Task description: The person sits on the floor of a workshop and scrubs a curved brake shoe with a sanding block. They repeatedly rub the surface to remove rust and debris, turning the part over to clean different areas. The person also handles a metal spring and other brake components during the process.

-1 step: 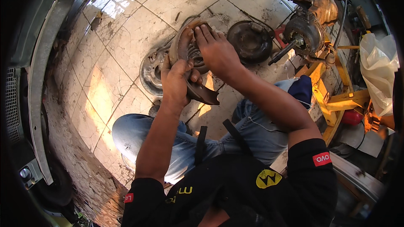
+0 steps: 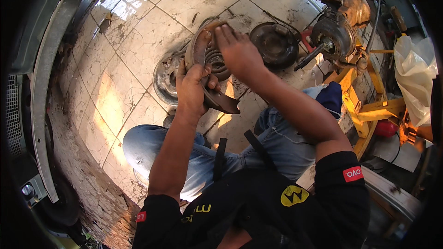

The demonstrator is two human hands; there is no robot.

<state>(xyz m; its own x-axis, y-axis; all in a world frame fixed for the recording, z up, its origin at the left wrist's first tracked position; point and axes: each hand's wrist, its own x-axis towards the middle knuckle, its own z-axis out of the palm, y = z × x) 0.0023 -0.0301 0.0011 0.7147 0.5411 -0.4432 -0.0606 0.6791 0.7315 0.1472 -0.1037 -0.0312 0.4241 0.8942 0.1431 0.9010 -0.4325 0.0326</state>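
Note:
A curved, rusty brown brake shoe (image 2: 200,50) is held up above the tiled floor. My left hand (image 2: 191,87) is closed around its middle, with the thumb on the inner side and the fingertips showing at the lower edge. My right hand (image 2: 241,57) reaches over the shoe's far end with fingers stretched out; they are slightly blurred and seem to touch its surface. Behind the shoe, partly hidden, lie a round metal plate (image 2: 161,79) and some ring-shaped parts (image 2: 217,59). A dark round drum-like part (image 2: 274,46) lies to the right of my right hand.
At the right, a greasy axle assembly (image 2: 339,27) with a protruding shaft rests by a yellow metal stand (image 2: 383,109). A whitish plastic bag (image 2: 414,78) hangs beyond it. Along the left runs a long metal bumper-like bar (image 2: 44,92). A thin cable (image 2: 281,20) lies behind the drum-like part.
My right hand has shifted slightly across the far end of the brake shoe, and its fingers are now more blurred. My left hand keeps its hold almost unmoved.

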